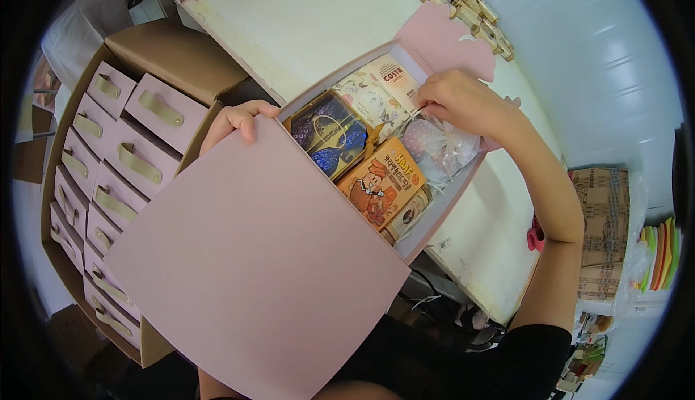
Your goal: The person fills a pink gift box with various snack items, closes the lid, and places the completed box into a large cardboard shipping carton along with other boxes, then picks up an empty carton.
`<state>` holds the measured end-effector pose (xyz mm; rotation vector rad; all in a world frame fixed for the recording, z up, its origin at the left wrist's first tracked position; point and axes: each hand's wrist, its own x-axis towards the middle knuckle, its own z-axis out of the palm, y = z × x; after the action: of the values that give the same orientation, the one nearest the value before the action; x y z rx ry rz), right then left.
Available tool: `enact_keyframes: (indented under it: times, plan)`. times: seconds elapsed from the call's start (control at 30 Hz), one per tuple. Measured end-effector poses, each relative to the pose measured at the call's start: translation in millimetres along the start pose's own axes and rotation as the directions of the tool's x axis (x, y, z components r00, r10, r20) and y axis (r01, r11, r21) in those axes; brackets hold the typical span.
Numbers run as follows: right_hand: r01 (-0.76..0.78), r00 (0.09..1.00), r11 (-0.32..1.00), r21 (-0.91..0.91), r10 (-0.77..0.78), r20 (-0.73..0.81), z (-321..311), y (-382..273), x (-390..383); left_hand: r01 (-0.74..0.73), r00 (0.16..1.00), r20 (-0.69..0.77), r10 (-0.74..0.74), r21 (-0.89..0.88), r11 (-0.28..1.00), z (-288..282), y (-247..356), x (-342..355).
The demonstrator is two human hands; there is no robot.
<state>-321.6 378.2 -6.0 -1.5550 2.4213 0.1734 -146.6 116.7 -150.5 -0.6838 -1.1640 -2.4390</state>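
Note:
My left hand (pixel 233 125) grips the lid edge of an open pink gift box (pixel 257 255). My right hand (pixel 463 107) has curled fingers inside the box's upper right, beside a clear bag with a pink dotted item (pixel 427 143); what they hold is unclear. Also packed inside are a blue-and-gold package (pixel 318 139), a cream floral package (pixel 362 96), a small white pack (pixel 394 78), an orange box with a cartoon figure (pixel 380 183), a small bottle or jar (pixel 409 212) and white shredded filler.
A cardboard carton (pixel 166 52) holds several pink boxes with strap handles (pixel 156 107) at left. The white table (pixel 268 31) extends behind, with wood-coloured pieces (pixel 478 16) heaped at its far end. A taped cardboard box (pixel 601 248) and coloured sheets (pixel 655 251) stand at right.

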Motion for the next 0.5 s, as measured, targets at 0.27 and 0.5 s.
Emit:
enact_keyframes:
  times: [0.27, 0.5]
  plan:
    - [0.183, 0.956, 0.980, 0.079, -0.158, -0.248, -19, 5, -8, 0.046, 0.999, -0.012, -0.046, 0.027, 0.999, 5, 3, 2]
    - [0.148, 0.835, 0.906, 0.396, 0.100, -0.541, -49, -10, -58, 0.039, 0.999, -0.006, -0.039, 0.014, 0.999, 3, 2, 3]
